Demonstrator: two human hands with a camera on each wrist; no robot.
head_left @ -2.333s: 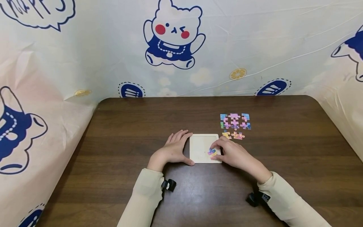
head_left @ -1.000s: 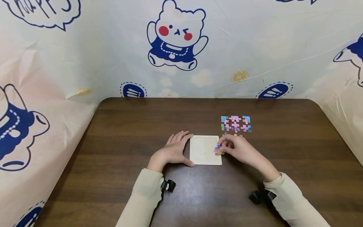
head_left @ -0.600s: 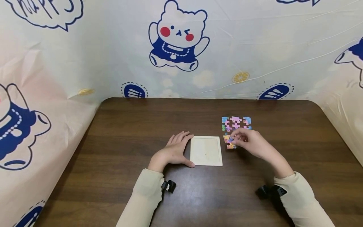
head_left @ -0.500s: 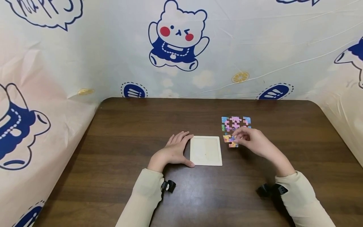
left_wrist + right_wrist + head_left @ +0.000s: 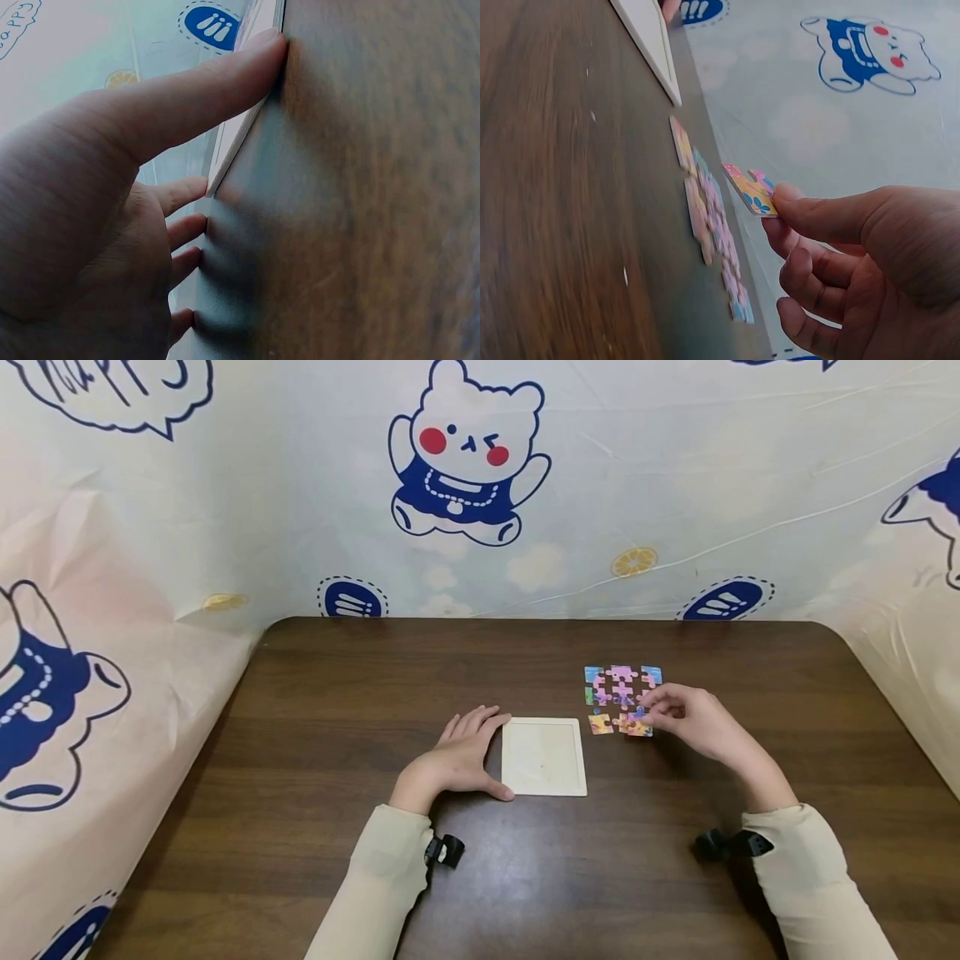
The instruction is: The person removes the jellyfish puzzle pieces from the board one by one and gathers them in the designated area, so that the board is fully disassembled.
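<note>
In the head view, a pale wooden puzzle tray (image 5: 540, 752) lies on the table with nothing in it. My left hand (image 5: 453, 762) rests at its left side, thumb and index finger spread to the two left corners; the left wrist view shows the thumb (image 5: 217, 90) along the tray's edge. Between thumb and index finger, my right hand (image 5: 697, 718) pinches a yellow, pink and blue jigsaw piece (image 5: 748, 192). It is raised over the lower right of several loose jigsaw pieces (image 5: 622, 675), overlapping a yellow-pink one in the head view.
The loose pieces lie in rough rows right of and behind the tray, a yellow corner piece (image 5: 600, 724) nearest it. Beneath everything is a dark wood table (image 5: 390, 668), backed by a printed cloth (image 5: 570, 485). Each wrist wears a small black camera (image 5: 452, 851).
My right hand has lifted the jigsaw piece from the tray and carried it right and away from me, to the loose pieces' lower right. My left hand has stayed at the tray.
</note>
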